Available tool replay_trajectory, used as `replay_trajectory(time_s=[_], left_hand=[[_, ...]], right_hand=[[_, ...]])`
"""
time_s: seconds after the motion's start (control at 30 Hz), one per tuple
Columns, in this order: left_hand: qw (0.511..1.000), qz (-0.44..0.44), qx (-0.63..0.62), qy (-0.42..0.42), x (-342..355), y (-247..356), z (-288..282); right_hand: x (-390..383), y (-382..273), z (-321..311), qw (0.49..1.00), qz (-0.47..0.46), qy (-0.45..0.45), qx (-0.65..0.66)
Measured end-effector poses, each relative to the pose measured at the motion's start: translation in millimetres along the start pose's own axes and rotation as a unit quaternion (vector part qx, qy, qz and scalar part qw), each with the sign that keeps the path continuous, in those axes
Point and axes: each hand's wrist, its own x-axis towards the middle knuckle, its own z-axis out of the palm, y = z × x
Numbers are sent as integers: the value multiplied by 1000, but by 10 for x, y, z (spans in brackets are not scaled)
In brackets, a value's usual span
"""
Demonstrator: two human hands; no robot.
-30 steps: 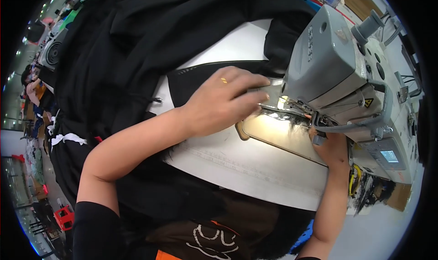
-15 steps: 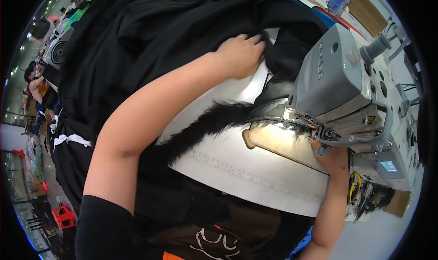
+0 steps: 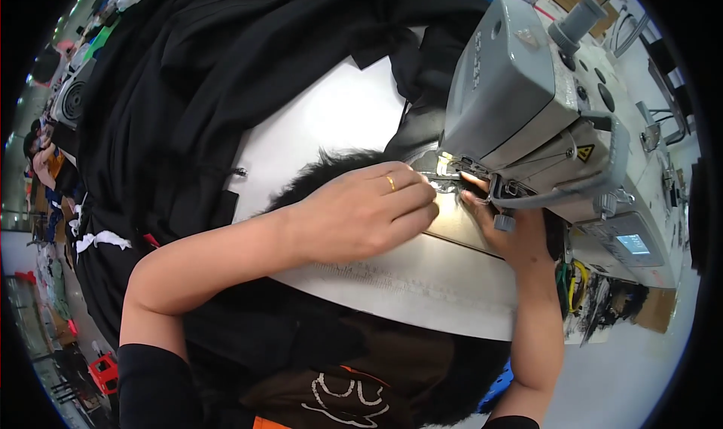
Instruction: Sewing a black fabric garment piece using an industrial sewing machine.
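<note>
Across the pale counter (image 3: 324,98), black furry fabric (image 3: 320,177) lies just beyond the left hand (image 3: 369,212) with its bent fingers, its long axis running rightward to the sewing machine (image 3: 512,90), where the right hand (image 3: 508,233) is nearer; whether either hand's fingers pinch it, I cannot tell.

Short black fabric sleeve (image 3: 158,384) on the left arm, matching black cuff edge (image 3: 512,423) on the right, slim gold-coloured band ring (image 3: 391,183) on the left hand (image 3: 373,212), dark brown cloth front (image 3: 418,346) with white looping outline print (image 3: 348,421)
</note>
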Motion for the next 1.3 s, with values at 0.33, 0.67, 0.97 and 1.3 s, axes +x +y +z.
replay_trajectory(time_s=[0.33,0.67,0.97,1.3], left_hand=[[991,-121,5,-53,-126,-310,103],[995,-103,11,-12,-166,-430,161],[997,-77,4,-19,-68,-446,206],[996,-83,-3,-11,-26,-422,205]], right_hand=[[9,69,47,998,-14,11,63],[13,99,-11,1000,-2,-28,14],[-156,288,-51,995,57,-66,-38],[-108,205,-148,999,28,-27,-8]])
